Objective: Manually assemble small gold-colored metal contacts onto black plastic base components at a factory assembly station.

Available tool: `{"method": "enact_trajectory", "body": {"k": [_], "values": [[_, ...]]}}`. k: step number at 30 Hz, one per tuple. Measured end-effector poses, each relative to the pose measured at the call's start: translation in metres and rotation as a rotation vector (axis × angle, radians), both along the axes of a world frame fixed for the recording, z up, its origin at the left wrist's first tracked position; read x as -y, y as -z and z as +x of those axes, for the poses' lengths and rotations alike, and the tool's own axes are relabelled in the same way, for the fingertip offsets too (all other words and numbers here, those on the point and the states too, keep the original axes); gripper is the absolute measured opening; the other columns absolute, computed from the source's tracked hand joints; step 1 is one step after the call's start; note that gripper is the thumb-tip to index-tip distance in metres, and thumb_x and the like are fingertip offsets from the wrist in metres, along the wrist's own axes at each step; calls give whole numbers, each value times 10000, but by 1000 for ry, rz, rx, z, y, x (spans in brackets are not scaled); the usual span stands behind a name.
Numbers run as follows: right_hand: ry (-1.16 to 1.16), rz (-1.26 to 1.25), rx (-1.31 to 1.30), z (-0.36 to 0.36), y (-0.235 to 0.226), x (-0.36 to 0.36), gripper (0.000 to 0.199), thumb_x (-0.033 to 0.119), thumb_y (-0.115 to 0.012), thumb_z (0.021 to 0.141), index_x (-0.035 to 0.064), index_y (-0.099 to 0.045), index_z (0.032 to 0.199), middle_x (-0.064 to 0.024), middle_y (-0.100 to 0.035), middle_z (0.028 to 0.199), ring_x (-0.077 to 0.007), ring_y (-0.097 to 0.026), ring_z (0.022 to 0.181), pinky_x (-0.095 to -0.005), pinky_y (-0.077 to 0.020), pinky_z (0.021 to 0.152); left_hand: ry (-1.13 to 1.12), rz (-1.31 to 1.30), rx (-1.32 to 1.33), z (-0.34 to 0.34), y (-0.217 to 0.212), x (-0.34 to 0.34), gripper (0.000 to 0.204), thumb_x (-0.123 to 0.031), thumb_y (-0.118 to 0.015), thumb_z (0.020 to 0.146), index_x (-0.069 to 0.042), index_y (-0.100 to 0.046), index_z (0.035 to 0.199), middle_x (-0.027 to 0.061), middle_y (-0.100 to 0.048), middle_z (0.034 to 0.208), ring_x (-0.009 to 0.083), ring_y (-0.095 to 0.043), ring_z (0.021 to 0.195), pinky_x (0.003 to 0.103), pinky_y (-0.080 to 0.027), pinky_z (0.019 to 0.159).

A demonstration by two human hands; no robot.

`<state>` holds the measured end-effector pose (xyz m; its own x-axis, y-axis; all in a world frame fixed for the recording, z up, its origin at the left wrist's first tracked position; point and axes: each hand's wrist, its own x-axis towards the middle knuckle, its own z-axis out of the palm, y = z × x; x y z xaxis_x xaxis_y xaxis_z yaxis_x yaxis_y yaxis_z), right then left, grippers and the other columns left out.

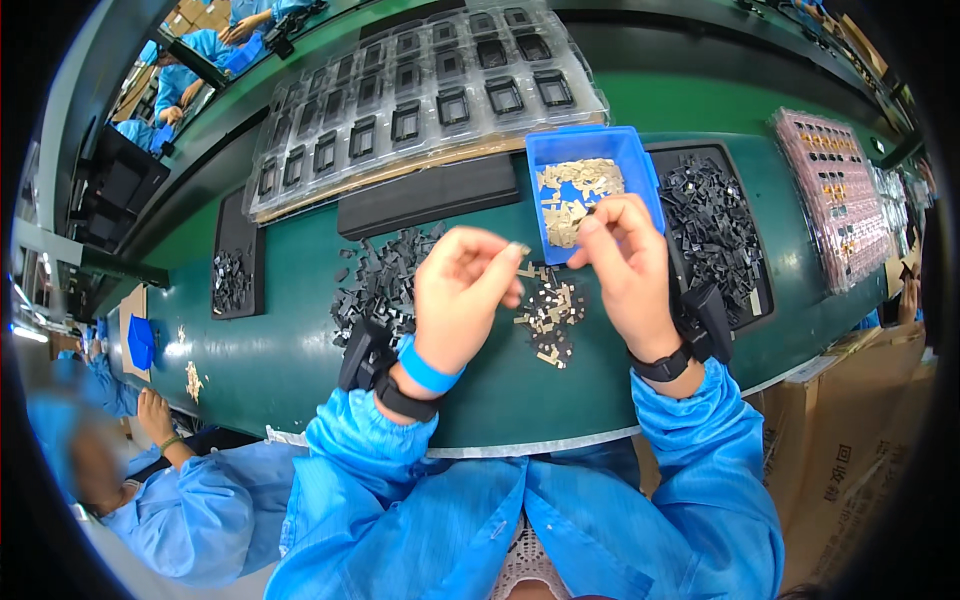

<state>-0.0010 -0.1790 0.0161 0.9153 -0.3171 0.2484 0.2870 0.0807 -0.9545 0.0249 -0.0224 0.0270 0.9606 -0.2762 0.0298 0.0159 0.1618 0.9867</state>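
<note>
My left hand (460, 285) is closed in a pinch, with a tiny pale piece (523, 249) at the fingertips. To its right my right hand (628, 270) pinches a small black piece (589, 211) over the front edge of a blue plastic bin (647, 190). Flat beige pieces (582, 178) lie in that bin. Between and below the hands, a loose pile of small beige and dark parts (552, 318) rests on the green table (500, 405). A heap of black plastic parts (385, 280) is beside my left hand, partly hidden by it.
Behind stands a stack of clear trays (425, 105) with black frames, and a black foam block (430, 195). Black trays of parts sit left (258, 285) and right (745, 230). Pink bubble-wrap sheets (830, 195) and a cardboard box (850, 450) are at right; a co-worker (200, 510) sits at left.
</note>
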Motion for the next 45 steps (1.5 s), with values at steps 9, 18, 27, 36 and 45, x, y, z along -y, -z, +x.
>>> {"method": "enact_trajectory", "body": {"k": [9, 18, 27, 36, 45], "values": [[120, 103, 62, 6, 1, 12, 99, 84, -565, 853, -7, -530, 834, -29, -449, 883, -73, -513, 675, -207, -471, 547, 123, 168, -58, 28, -11, 29, 301, -101, -537, 875, 32, -499, 1142, 132, -629, 914, 95, -575, 545, 180, -434, 419], [85, 90, 59, 4, 3, 11, 87, 86, -563, 861, 6, -529, 857, -18, -468, 865, -71, -505, 661, -200, -443, 558, 16, 665, 378, 14, -2, -60, 129, -54, -702, 727, -41, -637, 837, 8, -566, 766, 54, -443, 539, 185, -336, 476], [17, 3, 12, 1, 3, 6, 87, 91, -558, 861, 15, -515, 857, -10, -470, 864, -68, -488, 653, -195, -423, 581, 27, 1065, 502, -35, 20, -87, 176, -84, -735, 631, -82, -683, 799, 52, -478, 743, 207, -514, 648, 314, -433, 566], [-52, -10, -67, -6, 4, -1, 66, 81, -569, 855, 36, -521, 863, 6, -495, 821, -55, -483, 725, -193, -437, 575, 3, 894, 548, -26, 13, -70, 92, -60, -656, 728, -29, -622, 807, 77, -547, 840, 198, -553, 632, 306, -459, 568], [-166, -197, -76, -4, 12, -15, 93, 40, -611, 800, 1, -553, 860, 4, -542, 747, -47, -504, 635, -185, -418, 553, 116, 817, 616, -17, 10, -35, 131, -79, -697, 693, -25, -631, 792, 88, -544, 797, 239, -558, 670, 317, -462, 599]]}}
